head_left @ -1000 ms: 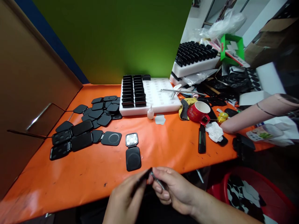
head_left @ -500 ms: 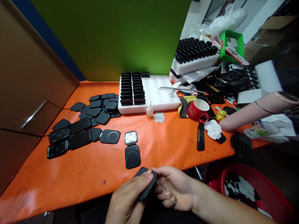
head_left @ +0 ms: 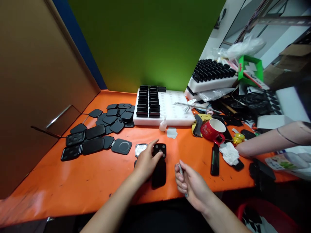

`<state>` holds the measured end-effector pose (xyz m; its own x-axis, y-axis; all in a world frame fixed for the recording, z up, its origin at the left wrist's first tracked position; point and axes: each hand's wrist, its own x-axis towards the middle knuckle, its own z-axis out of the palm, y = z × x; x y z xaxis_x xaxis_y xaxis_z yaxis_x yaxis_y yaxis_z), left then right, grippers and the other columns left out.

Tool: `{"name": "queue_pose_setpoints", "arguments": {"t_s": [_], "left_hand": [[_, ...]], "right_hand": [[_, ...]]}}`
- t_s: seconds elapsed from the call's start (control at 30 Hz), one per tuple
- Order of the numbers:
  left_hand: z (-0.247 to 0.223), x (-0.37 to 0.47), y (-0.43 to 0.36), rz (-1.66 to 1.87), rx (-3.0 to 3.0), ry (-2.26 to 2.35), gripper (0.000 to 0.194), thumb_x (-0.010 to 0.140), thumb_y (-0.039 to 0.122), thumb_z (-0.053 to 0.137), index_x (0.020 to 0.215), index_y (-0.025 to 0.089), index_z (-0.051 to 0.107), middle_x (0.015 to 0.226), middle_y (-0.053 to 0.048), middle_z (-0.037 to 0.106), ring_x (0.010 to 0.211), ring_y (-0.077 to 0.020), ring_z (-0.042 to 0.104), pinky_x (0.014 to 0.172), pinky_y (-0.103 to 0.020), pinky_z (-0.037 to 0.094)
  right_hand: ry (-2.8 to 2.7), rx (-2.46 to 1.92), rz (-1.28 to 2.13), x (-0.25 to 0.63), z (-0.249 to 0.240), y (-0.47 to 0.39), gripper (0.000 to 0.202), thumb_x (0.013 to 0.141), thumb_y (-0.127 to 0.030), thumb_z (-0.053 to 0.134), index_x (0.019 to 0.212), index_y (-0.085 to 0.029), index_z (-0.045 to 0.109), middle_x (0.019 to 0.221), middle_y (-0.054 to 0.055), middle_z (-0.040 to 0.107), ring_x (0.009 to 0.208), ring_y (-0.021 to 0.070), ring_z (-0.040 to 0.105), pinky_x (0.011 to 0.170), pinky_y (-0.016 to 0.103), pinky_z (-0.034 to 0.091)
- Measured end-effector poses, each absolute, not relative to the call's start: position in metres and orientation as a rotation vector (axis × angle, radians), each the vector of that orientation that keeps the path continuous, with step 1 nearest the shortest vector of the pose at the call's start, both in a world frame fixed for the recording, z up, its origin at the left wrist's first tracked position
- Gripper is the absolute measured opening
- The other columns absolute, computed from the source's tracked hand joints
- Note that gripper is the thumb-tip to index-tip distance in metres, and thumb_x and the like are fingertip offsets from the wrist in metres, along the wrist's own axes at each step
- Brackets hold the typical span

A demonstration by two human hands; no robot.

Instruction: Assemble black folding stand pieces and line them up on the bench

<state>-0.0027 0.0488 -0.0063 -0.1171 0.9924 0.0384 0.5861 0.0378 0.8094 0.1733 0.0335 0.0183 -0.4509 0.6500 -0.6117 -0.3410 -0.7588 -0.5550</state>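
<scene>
Work over the broad, orange, plastic-covered tabletop [head_left: 80,194], beneath all fingers. Treat the step in hand, by judgement, as steadying the black two-panel hinged piece [head_left: 159,173], unfolded on that surface at the fingers of the left hand [head_left: 147,160]. Note the half-spread left fingers: thumb tip over the upper panel, index finger near the upper-left edge; firmness of hold, not possible to tell. Press lightly, level both panels, avoid straining the hinge. In the right hand [head_left: 191,183], fingers curled closely around the slim silver metal tool [head_left: 180,169], apart from the piece; hold its ends clear of the panel faces. Materials, in descending size: for the tabletop, smooth, shiny sheeting; well beyond the left fingers, a white, slotted, foam-like tray [head_left: 170,121]; farther left of those fingers, a loose heap of flat black panels [head_left: 117,126], round-cornered; for the hinged piece, a squarish upper panel with pale round spots and a longer, plain, dark lower panel; beyond the left fingertips, a small translucent dropper bottle [head_left: 163,125]; for the tool, hard, rod-like metal.
</scene>
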Motion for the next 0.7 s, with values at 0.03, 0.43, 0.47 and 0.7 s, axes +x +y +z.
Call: {"name": "queue_pose_setpoints", "arguments": {"t_s": [0.03, 0.43, 0.47, 0.7], "left_hand": [[-0.009, -0.006, 0.055, 0.931, 1.633, 1.779, 0.052, 0.08, 0.028, 0.051, 0.13, 0.022, 0.036, 0.123, -0.012, 0.054, 0.112, -0.0261, 0.051, 0.087, -0.042, 0.044], [-0.023, -0.006, 0.018, 0.262, 2.316, 1.651, 0.057, 0.083, 0.044, 0.042, 0.136, 0.029, 0.026, 0.143, -0.005, 0.029, 0.13, -0.032, 0.023, 0.101, -0.062, 0.011], [-0.022, -0.011, 0.019, 0.261, 2.329, 1.662, 0.057, 0.083, 0.042, 0.042, 0.136, 0.03, 0.025, 0.144, -0.004, 0.028, 0.13, -0.031, 0.023, 0.102, -0.06, 0.012], [-0.004, -0.124, 0.033, 0.18, 2.183, 2.136, 0.065, 0.069, 0.002, 0.037, 0.132, 0.019, 0.036, 0.141, -0.012, 0.032, 0.129, -0.0328, 0.023, 0.1, -0.06, 0.017]], "right_hand": [[-0.619, -1.198, 2.157, 0.175, 0.014, 0.035, 0.03, 0.084, -0.044, 0.045, 0.076, -0.016, 0.052, 0.053, -0.007, 0.037, 0.038, 0.0026, 0.025, 0.038, 0.017, 0.017], [-1.571, -1.403, 1.439, 0.168, -0.025, 0.052, 0.039, 0.085, -0.049, 0.04, 0.098, -0.017, 0.059, 0.07, 0.003, 0.058, 0.058, 0.0138, 0.051, 0.051, 0.023, 0.041], [-1.557, -1.405, 1.404, 0.167, -0.029, 0.053, 0.04, 0.085, -0.049, 0.04, 0.1, -0.017, 0.058, 0.072, 0.004, 0.06, 0.059, 0.0142, 0.053, 0.051, 0.024, 0.042], [-1.642, -1.38, 1.235, 0.166, -0.039, 0.048, 0.033, 0.084, -0.043, 0.044, 0.095, -0.018, 0.061, 0.097, 0.008, 0.065, 0.093, 0.0213, 0.059, 0.079, 0.028, 0.046]]}}
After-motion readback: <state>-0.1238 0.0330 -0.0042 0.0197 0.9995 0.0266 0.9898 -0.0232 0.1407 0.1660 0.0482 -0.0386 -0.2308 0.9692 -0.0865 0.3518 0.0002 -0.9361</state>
